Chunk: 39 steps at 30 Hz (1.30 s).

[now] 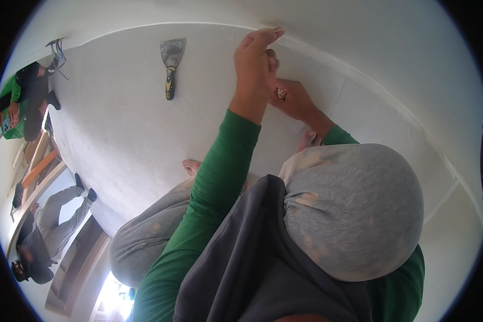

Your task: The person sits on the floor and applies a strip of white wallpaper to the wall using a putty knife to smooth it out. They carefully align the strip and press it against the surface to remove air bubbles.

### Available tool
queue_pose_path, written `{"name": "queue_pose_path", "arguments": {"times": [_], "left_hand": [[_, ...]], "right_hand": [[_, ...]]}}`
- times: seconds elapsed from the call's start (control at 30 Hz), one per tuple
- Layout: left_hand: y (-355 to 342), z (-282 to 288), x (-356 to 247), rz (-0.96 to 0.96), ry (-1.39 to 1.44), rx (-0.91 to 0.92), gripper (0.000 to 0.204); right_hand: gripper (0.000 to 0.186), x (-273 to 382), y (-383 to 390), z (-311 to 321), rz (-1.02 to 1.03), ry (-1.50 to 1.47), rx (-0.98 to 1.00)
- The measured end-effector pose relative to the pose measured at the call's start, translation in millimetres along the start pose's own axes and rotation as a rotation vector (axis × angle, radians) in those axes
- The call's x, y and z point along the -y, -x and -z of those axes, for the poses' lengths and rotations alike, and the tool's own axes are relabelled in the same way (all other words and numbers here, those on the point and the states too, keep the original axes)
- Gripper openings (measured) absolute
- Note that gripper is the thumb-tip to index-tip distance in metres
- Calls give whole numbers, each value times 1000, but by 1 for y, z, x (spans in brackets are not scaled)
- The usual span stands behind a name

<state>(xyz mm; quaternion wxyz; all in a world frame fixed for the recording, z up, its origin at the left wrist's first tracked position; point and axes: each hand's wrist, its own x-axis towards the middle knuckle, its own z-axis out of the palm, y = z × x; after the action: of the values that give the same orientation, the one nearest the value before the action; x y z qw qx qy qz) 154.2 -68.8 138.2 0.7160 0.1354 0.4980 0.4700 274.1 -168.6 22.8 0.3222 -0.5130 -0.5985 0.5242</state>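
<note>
My left hand (256, 56) reaches to the seam (231, 25) where the pale floor meets the white wall, its fingers pinched at a thin pale strand; what they grip is too small to make out. Just below and right of it, my right hand (294, 102) is closed around a small whitish crumpled lump (282, 93). A putty knife (170, 67) with a wide grey blade and black-yellow handle lies to the left of my hands.
Loose cables (59, 56) stand out at the left edge. A co-worker in green (13, 102) sits beside them; another person (59, 214) is lower left, near window openings (78, 257). My bare feet (190, 166) and bent knees are beneath me. The white wall (359, 32) curves around the right.
</note>
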Motion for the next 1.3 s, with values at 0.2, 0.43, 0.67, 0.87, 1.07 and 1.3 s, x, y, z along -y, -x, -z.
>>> {"name": "queue_pose_path", "arguments": {"times": [0.2, 0.43, 0.67, 0.87, 1.07, 1.3], "left_hand": [[7, -8, 0, 5, -3, 49, 22], [22, -25, -6, 17, -28, 98, 20], [33, -31, -8, 40, -33, 141, 16], [45, -42, -12, 36, -22, 177, 13], [55, -47, -15, 27, -69, 234, 14], [67, -54, -15, 5, -65, 307, 13]], "right_hand": [[27, 3, -1, 2, -23, 29, 28], [27, -13, 2, -3, 19, 21, -9], [28, -14, 1, -2, 6, 42, -1], [27, -13, -5, -7, 52, -79, -84], [32, -17, -2, -4, -103, -225, -45], [59, 8, 18, 35, -357, -1735, -315]]}}
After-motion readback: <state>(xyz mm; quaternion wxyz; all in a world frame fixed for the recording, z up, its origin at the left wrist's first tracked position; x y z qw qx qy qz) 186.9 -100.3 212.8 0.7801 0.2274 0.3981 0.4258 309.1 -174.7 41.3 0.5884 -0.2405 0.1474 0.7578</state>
